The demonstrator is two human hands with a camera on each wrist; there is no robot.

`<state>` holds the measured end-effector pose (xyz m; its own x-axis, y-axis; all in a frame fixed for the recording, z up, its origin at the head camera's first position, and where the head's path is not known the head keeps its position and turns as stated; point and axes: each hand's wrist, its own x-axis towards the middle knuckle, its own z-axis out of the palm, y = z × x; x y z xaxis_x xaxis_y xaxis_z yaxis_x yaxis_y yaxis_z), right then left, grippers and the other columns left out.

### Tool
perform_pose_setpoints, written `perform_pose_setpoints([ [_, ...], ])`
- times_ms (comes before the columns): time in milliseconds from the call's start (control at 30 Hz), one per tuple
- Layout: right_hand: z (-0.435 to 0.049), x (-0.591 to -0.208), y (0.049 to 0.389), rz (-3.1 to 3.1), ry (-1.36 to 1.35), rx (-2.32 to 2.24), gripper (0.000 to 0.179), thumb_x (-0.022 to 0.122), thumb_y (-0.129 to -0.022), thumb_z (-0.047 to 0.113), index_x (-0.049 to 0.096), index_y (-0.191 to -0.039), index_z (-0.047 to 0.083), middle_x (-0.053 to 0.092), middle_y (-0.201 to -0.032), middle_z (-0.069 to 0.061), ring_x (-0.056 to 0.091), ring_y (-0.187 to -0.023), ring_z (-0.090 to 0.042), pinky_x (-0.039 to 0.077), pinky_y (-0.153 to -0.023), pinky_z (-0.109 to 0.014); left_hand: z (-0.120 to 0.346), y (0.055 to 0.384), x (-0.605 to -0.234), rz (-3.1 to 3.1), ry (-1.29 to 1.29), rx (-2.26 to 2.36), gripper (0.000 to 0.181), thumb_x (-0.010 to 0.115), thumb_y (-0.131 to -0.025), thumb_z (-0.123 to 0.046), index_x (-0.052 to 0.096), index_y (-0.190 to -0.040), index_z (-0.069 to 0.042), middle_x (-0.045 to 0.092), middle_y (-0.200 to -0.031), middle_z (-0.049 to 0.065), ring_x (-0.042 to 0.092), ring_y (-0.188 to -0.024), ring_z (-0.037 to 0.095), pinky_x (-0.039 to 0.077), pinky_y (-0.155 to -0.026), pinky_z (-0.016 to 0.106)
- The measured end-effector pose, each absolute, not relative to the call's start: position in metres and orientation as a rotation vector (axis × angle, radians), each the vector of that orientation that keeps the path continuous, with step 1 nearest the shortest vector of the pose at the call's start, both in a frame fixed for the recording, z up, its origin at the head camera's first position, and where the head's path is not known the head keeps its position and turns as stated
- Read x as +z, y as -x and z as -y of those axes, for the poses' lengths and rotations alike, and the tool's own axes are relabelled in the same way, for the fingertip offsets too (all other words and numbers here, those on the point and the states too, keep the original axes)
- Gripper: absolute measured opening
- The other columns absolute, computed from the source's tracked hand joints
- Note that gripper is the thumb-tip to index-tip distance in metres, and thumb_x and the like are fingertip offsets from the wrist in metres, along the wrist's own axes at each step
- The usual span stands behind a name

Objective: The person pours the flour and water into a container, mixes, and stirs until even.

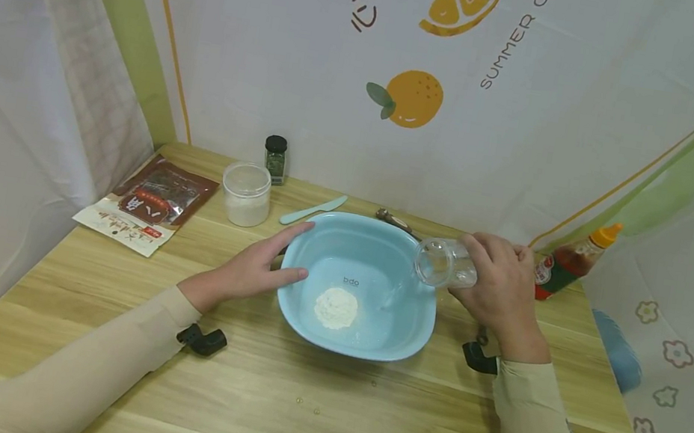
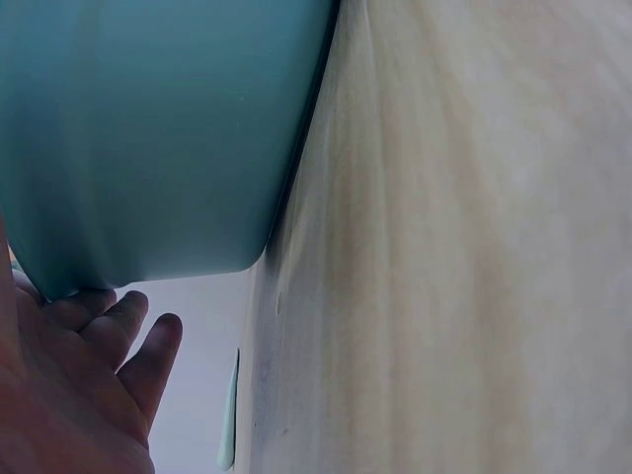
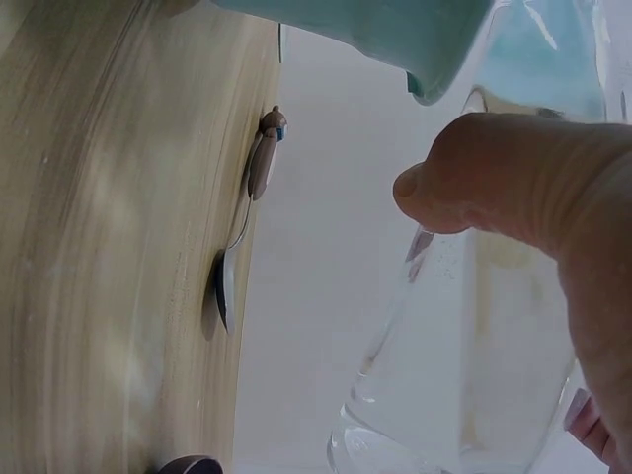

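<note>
A light blue basin (image 1: 361,344) stands on the table with a small heap of white powder (image 1: 335,308) inside. My left hand (image 1: 251,264) holds its left rim, the thumb over the edge; in the left wrist view, fingers (image 2: 150,365) lie against the outside wall. Above the right rim, my right hand (image 1: 499,286) grips a clear bottle (image 1: 463,265), tipped with its mouth toward the basin. A thin clear stream of liquid (image 1: 396,291) runs from it into the basin. The right wrist view shows the thumb across the transparent bottle (image 3: 425,395).
Behind the basin are a spoon (image 1: 396,220) and a pale green spreader (image 1: 314,210). To the left stand a jar of white powder (image 1: 247,204), a black-lidded spice jar (image 1: 275,160) and a brown packet (image 1: 152,201). A sauce bottle (image 1: 567,266) stands right, beyond the right hand.
</note>
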<state>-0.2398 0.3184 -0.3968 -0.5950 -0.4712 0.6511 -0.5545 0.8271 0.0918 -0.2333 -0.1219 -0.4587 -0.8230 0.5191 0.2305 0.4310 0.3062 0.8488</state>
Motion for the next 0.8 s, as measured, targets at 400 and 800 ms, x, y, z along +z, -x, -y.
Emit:
perform_pose_setpoints([
  [400,-0.3162,-0.3978,0.239,2.323,-0.738,0.145,0.079,0.107,-0.064,0.024,0.07,-0.132,0.01,0.072,-0.124,-0.022,0.069,-0.112,-0.046,0.048,-0.085,-0.066,0.1229,0.2331,-0.4594,-2.461,-0.923,1.568,0.086,0.072,-0.106,-0.027,0.025,-0.177,-0.012,0.037,-0.176,0.022,0.058,-0.145,0.046,0.064,-0.102,0.049],
  [800,-0.3153,-0.398,0.2383,2.359,-0.731,0.167,0.078,0.104,-0.065,0.022,0.068,-0.134,0.01,0.072,-0.125,-0.022,0.069,-0.113,-0.047,0.047,-0.088,-0.065,0.1222,0.2332,-0.4588,-2.483,-0.926,1.557,0.087,0.073,-0.105,-0.027,0.026,-0.177,-0.012,0.036,-0.176,0.021,0.058,-0.145,0.046,0.064,-0.101,0.049],
])
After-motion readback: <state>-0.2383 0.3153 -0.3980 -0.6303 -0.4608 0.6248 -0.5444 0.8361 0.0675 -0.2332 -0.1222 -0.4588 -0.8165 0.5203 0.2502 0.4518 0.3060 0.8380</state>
